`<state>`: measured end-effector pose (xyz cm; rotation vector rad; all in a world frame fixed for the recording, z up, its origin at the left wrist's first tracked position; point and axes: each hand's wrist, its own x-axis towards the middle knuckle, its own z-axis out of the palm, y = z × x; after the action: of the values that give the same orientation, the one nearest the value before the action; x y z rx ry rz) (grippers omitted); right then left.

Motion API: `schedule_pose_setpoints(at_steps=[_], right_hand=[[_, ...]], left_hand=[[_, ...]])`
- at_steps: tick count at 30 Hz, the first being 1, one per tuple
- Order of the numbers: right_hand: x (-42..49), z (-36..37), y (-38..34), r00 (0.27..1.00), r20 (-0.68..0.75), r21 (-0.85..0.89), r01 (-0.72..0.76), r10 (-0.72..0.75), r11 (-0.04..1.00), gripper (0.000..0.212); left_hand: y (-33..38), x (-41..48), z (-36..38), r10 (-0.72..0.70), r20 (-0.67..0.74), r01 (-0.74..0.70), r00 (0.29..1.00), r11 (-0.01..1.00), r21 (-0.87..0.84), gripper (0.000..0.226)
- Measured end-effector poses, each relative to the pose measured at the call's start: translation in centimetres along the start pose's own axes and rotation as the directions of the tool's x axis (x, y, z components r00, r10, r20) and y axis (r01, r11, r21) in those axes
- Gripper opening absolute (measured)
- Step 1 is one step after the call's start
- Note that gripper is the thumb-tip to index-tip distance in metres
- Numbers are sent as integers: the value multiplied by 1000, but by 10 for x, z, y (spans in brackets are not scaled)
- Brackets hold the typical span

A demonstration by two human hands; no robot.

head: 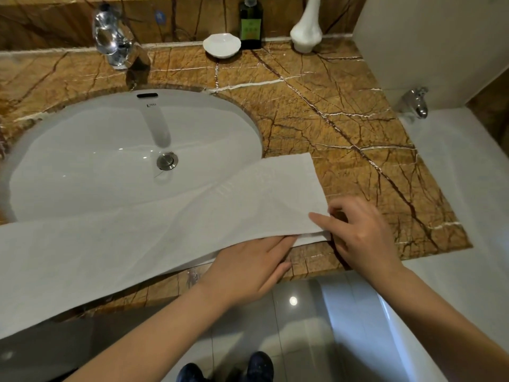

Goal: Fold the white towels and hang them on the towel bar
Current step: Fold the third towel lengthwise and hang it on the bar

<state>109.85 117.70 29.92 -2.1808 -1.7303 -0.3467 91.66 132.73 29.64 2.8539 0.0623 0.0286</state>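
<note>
A long white towel (154,232) lies folded lengthwise across the front of the sink and the brown marble counter (330,111), its left end hanging off the counter's front edge. My left hand (248,268) rests flat on the towel's near edge, fingers straight and pointing right. My right hand (360,232) is at the towel's right end, its thumb and fingers pinching the near right corner. No towel bar is in view.
The white oval sink (82,150) with its chrome tap (113,40) fills the left. A white dish (221,45), a dark green bottle (250,23) and a white vase (307,31) stand at the back. A white bathtub with a chrome tap (417,102) lies right.
</note>
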Motion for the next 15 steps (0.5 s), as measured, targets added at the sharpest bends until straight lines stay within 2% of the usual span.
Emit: schedule_pose_setpoints(at_steps=[3, 5, 7, 8, 10, 11, 13, 15], right_hand=[[-3, 3, -3, 998, 55, -3, -2, 2, 1000, 40], [-4, 4, -2, 998, 63, 19, -29, 28, 999, 46], [-5, 4, -1, 998, 39, 45, -43, 41, 998, 40], [-5, 4, 0, 999, 23, 53, -46, 45, 998, 35], [-5, 2, 1, 999, 1, 57, -50, 50, 997, 28], [-6, 1, 1, 999, -3, 54, -51, 51, 997, 27], [-10, 0, 1, 999, 3, 47, -46, 46, 998, 28], [-14, 0, 0, 999, 9, 62, -45, 45, 997, 31]], left_hand=[[-2, 0, -3, 83, 28, -84, 996, 996, 19, 53], [1, 1, -4, 158, -15, -158, 987, 987, -34, 46], [9, 3, -7, 183, -138, -203, 973, 968, -149, 33], [12, 5, -9, 205, -230, -242, 951, 959, -148, 27], [9, 13, -11, 248, -360, -267, 899, 964, -3, 23], [5, 19, -13, 210, -329, -208, 920, 977, 44, 31], [-8, 28, -17, 49, -114, -39, 992, 995, 88, 58], [-21, 32, -13, -72, 36, 67, 997, 990, 127, 72]])
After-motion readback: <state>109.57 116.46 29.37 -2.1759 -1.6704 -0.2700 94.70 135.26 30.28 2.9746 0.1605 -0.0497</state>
